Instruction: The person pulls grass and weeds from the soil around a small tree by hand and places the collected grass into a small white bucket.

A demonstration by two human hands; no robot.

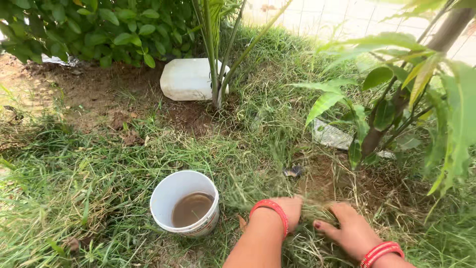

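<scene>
My left hand (290, 208) and my right hand (347, 229) are low on the ground at the bottom middle, both pressed into a clump of loose cut grass (315, 214) between them. The fingers of each hand curl around the grass, partly buried in it. Red bangles circle both wrists. A white bucket (168, 196) holding muddy brown water stands on the grass just left of my left forearm. Bare brown soil (332, 178) lies right beyond the hands, at the foot of a small leafy tree (382, 119).
A white plastic container (186, 79) lies on its side behind a thin palm stem (214, 74). A dense green shrub (99, 30) fills the top left. A crumpled wrapper (329, 135) lies near the tree. Long grass covers the ground; a pale wall stands at the back.
</scene>
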